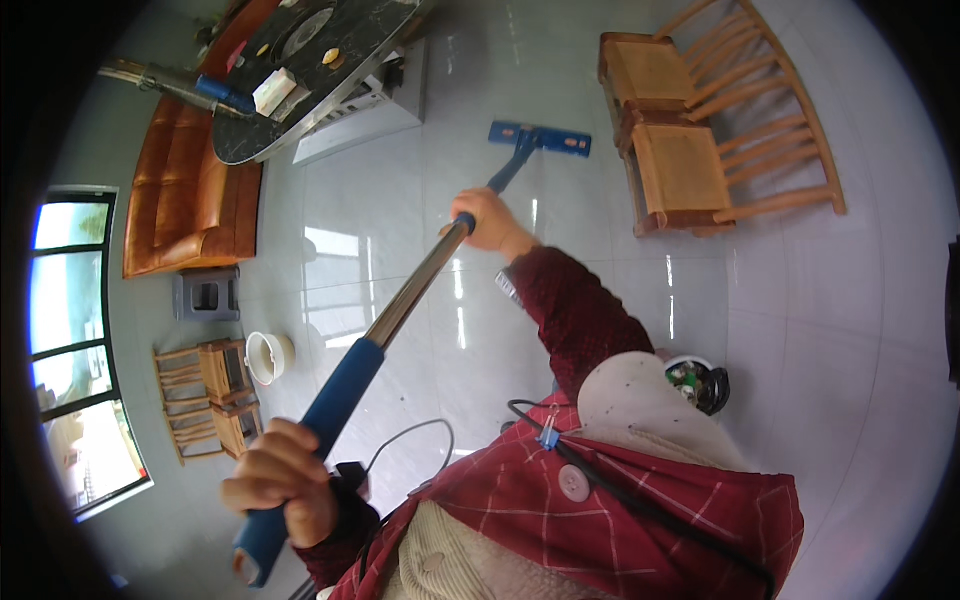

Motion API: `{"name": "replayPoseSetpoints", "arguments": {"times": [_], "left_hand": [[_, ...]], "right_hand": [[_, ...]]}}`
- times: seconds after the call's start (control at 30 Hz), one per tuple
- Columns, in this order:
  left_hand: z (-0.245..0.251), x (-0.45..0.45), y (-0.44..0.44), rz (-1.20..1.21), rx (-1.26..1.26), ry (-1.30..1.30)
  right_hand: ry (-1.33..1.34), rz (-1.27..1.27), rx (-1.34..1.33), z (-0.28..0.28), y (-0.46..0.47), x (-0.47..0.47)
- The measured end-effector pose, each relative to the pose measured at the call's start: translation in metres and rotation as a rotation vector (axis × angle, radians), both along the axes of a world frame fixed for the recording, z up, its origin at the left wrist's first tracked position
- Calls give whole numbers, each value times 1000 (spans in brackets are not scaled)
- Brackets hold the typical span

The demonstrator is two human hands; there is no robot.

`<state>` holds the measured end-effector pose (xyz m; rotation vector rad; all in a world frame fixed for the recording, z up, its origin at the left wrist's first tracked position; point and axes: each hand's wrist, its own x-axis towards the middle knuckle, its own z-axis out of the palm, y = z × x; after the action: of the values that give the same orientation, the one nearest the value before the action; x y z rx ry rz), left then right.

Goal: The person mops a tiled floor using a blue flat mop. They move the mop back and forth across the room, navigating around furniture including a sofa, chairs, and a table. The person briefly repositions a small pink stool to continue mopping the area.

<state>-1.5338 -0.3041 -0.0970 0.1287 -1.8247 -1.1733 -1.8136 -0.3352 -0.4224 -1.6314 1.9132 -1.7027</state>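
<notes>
A long mop with a metal pole [416, 285] runs diagonally in front of me. My left hand [281, 480] grips the blue handle sleeve near its top end. Further down the pole, my right hand [487, 221] is closed around it by a blue collar, its arm stretched forward. Beyond that hand, the flat blue mop head [540, 140] rests on the grey tiled floor [390, 217]. Any pad under the head is hidden. A dark cable hangs across my red checked garment [525, 495].
Wooden chairs [675, 142] stand right of the mop head. A black-topped table [300, 67] and brown leather sofa [195, 180] are at upper left. Left are a grey stool [208, 295], white bucket [270, 358] and more chairs [217, 397]. A filled bin [697, 382] stands beside me.
</notes>
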Motion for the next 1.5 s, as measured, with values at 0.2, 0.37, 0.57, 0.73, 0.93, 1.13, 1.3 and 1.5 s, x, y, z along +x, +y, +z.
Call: {"name": "replayPoseSetpoints", "arguments": {"times": [0.2, 0.37, 0.57, 0.73, 0.93, 1.13, 1.3, 1.5], "left_hand": [[84, 144, 21, -225, -163, -25], [152, 205, 12, -393, -78, 241], [150, 259, 26, -210, 99, 326], [141, 231, 59, -301, 53, 403], [60, 137, 86, -53, -32, 230], [-12, 75, 101, -68, -4, 88], [4, 107, 116, -171, -75, 22], [41, 224, 133, -209, -83, 177]], "right_hand": [[-103, -69, 53, 58, 94, 176], [-217, -24, 184, 114, 176, 292], [-95, -1, 159, 131, 200, 319], [-17, 80, -20, 111, 183, 303], [102, 5, -54, 51, 140, 163], [33, -69, 111, 10, 131, 68], [-18, -134, 35, 14, 158, 112], [-76, -144, 83, 42, 211, 253]]}}
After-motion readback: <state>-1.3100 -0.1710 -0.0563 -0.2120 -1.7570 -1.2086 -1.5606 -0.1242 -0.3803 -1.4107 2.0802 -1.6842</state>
